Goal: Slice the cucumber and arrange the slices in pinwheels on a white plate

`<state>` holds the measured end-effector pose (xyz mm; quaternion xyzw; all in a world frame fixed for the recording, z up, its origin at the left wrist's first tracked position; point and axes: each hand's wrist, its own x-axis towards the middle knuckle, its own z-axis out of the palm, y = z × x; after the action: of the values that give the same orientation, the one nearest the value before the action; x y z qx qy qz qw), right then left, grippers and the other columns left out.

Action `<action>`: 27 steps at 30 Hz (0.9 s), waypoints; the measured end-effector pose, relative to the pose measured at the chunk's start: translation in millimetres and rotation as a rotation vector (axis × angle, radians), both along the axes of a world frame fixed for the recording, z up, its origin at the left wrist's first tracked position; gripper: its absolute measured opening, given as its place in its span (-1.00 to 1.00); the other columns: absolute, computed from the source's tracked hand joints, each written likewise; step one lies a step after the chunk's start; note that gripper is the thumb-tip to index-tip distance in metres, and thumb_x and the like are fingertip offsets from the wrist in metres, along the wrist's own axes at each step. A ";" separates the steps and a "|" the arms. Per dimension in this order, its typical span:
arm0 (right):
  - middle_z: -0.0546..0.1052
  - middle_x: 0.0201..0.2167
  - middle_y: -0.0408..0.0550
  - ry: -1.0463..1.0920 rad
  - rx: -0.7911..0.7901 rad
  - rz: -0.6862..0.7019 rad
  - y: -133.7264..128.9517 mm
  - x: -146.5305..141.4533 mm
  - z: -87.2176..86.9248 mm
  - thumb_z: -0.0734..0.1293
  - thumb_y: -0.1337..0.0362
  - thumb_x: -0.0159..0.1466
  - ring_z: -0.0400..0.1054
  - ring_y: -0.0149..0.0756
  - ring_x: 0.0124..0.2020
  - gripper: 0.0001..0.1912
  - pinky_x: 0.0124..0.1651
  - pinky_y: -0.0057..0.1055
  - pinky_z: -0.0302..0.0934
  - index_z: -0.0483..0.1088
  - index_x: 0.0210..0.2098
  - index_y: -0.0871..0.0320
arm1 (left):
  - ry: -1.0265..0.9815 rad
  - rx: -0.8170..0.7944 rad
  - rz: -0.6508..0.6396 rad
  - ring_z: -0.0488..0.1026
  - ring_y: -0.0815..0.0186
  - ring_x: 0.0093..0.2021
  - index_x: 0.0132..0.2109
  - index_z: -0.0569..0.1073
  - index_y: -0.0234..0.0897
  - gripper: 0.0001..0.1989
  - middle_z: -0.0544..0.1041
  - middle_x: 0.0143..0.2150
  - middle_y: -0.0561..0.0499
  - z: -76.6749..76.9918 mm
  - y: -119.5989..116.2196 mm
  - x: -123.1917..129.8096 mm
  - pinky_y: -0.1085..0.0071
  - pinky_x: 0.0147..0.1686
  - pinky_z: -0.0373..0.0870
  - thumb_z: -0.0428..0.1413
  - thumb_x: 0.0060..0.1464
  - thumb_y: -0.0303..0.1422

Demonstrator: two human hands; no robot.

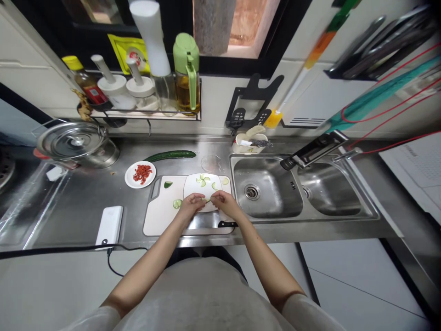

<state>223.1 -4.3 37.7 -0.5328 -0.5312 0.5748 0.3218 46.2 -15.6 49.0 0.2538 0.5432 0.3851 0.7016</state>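
Observation:
My left hand (192, 203) and my right hand (223, 201) meet over the near edge of a white plate (189, 183). Their fingertips pinch a small cucumber slice (207, 200) between them, partly hidden by the fingers. Several thin cucumber slices (202, 179) lie on the plate, some arranged around one point. The plate rests on a pale cutting board (156, 220). Left of the plate, the board bears a cut cucumber end (167, 184) and a few slices (177, 203). A knife (226, 224) with a black handle lies along the board's near edge, below my hands.
Behind the board lie a long cucumber (172, 155) and a small plate (129, 177) of red pieces. A lidded steel pot (99, 154) stands left; a white power bank (109, 225) sits near the front edge. The double sink (268, 184) is right, a condiment shelf (144, 115) above.

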 end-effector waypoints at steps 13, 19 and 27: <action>0.35 -0.60 -0.25 -0.482 0.098 0.059 59.9 33.6 -46.5 0.29 0.27 0.12 0.20 -0.44 -0.51 -0.86 -0.37 -0.52 0.06 0.44 -0.37 0.17 | 0.567 0.154 -0.182 0.27 0.44 -0.51 -0.37 0.47 -0.25 -0.77 0.32 -0.58 0.18 -59.3 55.2 41.5 0.49 -0.42 0.17 0.28 -0.24 -0.30; 0.41 -0.54 -0.19 -0.683 0.089 0.116 65.7 29.5 -40.7 0.27 0.33 0.19 0.23 -0.39 -0.46 -0.86 -0.33 -0.51 0.05 0.45 -0.28 0.16 | 0.785 0.222 -0.268 0.35 0.35 -0.44 -0.37 0.46 -0.21 -0.85 0.42 -0.51 0.10 -56.4 60.4 45.4 0.46 -0.40 0.15 0.24 -0.14 -0.30; 0.46 -0.46 -0.13 -0.774 0.136 0.174 70.0 28.1 -35.3 0.24 0.36 0.23 0.26 -0.36 -0.42 -0.83 -0.32 -0.49 0.05 0.43 -0.21 0.17 | 0.896 0.241 -0.344 0.40 0.28 -0.38 -0.30 0.45 -0.20 -0.85 0.47 -0.46 0.05 -50.6 61.8 50.9 0.44 -0.38 0.17 0.22 -0.06 -0.30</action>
<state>251.3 65.7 2.4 -0.6404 -0.6931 0.3205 0.0826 97.1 46.2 -1.6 0.5598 0.6933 0.1767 0.4180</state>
